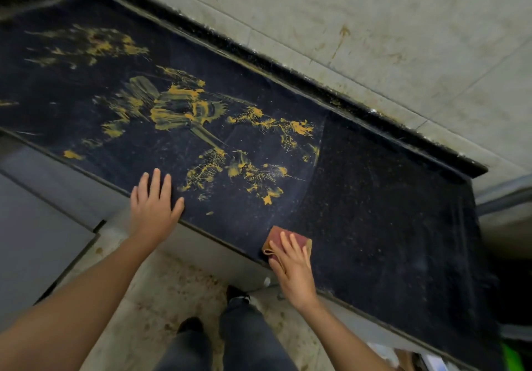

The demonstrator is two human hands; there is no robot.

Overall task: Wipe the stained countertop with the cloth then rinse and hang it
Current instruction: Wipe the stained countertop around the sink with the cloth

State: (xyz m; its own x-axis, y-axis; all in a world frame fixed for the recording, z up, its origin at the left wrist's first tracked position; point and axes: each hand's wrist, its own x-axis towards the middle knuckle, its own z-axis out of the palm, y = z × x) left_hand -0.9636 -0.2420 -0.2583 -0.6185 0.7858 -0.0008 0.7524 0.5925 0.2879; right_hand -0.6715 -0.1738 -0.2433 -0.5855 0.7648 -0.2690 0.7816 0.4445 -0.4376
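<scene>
The dark surface [374, 197] runs along a dirty wall [374, 25]. At its near edge, the right hand [293, 269] lies flat and open on a folded red cloth [283, 238], hiding part of it. The left hand [152, 200] rests open, empty, beside blurry yellow stains [178, 108] farther back.

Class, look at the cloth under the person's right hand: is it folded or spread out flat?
Folded. The cloth is a small thick pad with layered edges showing at its left side, pressed on the countertop by the right hand.
</scene>
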